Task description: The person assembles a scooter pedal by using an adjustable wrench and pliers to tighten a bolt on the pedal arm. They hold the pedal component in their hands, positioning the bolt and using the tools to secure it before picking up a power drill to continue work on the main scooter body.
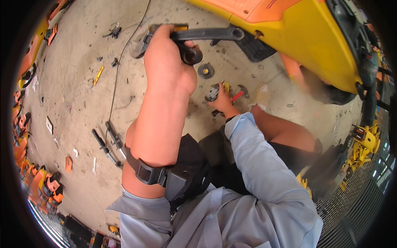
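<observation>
My left hand [163, 43] is closed around a black metal arm [206, 34] with a ring at its far right end and a short tube at its lower side. The arm is held above the floor, beside a yellow and orange vehicle body [306, 37]. Low over the floor, my right hand [224, 101] has its fingers around a round grey and black part [212, 93], whose kind I cannot make out. Right beside that hand lies a hammer [239, 96] with a red handle. A black disc [205, 70] rests on the concrete between the two hands.
Two black and silver shock absorbers [105, 146] lie at left, near a long thin cable [120, 62]. A yellow-handled tool [98, 75] and small scraps are scattered on the floor. Orange vehicles line the left rim; yellow parts [364, 142] are piled at right.
</observation>
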Motion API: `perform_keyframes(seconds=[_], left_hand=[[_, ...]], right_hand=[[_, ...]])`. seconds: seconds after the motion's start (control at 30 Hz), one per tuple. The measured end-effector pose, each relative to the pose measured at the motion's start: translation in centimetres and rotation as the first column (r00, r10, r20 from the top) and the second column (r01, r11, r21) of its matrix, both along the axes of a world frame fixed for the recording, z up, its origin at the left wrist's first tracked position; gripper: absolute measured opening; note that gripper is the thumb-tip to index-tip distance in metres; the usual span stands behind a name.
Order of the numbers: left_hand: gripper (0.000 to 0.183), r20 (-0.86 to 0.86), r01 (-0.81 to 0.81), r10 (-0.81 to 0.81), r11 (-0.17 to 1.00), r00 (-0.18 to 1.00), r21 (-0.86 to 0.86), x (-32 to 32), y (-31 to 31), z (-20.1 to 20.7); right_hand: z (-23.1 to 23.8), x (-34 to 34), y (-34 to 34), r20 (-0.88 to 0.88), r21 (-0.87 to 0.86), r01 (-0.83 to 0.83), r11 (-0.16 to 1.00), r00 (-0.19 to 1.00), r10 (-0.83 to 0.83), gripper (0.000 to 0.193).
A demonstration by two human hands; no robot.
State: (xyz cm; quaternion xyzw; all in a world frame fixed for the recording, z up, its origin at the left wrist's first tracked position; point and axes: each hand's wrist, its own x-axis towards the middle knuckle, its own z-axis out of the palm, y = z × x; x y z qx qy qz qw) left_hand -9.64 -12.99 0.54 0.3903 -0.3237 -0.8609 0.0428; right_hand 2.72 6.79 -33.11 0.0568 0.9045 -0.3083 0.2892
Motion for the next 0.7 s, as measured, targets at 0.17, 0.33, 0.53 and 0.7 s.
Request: perform_keyframes(seconds=[0.17,0.33,0.53,0.7], left_hand=[[0.013,0.038,-0.061,0.056,0.987,0.998,0.146,-0.7,-0.1,-1.1],[0.014,-0.052,-0.082,0.093,0.979,0.994,0.187,-1.4,-0.8,0.1],[0.013,-0.101,-0.224,0.250,0.950,0.963,0.217,-1.6,-3.5,-1.8],[0.015,-0.084,-0.157,0.185,0.953,0.979,0.261,-1.3,-2.9,-1.7]], right_hand=[[4.6,-6.0,-1.4,0.025,-0.466,0.120,0.877,0.992,-0.123,0.126],[22.0,-13.1,2.8,0.170,-0.748,0.111,0.654,0.985,0.027,0.117],[39.6,-10.2,10.4,0.104,-0.992,0.106,0.063,0.994,-0.035,0.107],[38.1,-2.5,8.3,0.002,-0.864,0.095,0.494,0.983,-0.184,0.061]])
